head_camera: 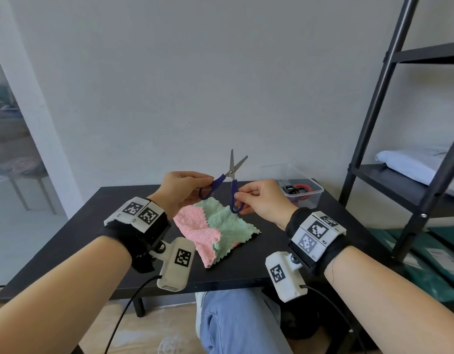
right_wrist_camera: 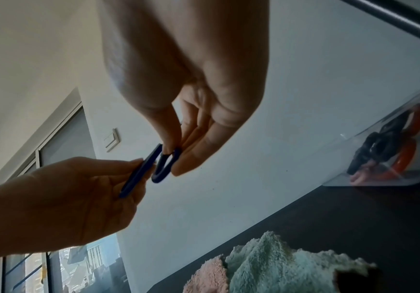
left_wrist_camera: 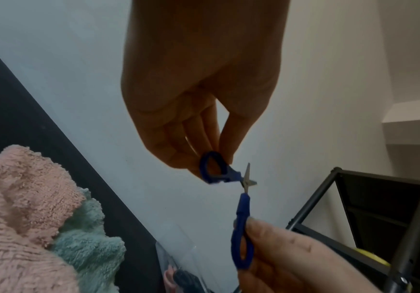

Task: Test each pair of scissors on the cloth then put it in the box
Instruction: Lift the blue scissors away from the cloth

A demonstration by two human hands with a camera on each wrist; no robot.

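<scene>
I hold a pair of blue-handled scissors (head_camera: 232, 180) in the air above the cloth, blades up and spread apart. My left hand (head_camera: 210, 184) pinches the left handle loop (left_wrist_camera: 212, 168). My right hand (head_camera: 240, 200) pinches the right handle loop (right_wrist_camera: 165, 166). The pink and green cloth (head_camera: 213, 231) lies crumpled on the black table (head_camera: 80, 238), just below the scissors. A clear plastic box (head_camera: 301, 191) stands at the table's back right with black and red scissors (right_wrist_camera: 389, 142) inside.
A black metal shelf unit (head_camera: 389, 172) stands close to the table's right side, with a white bundle (head_camera: 412, 164) on one shelf. The wall runs right behind the table. My knee in blue jeans (head_camera: 233, 325) is under the front edge.
</scene>
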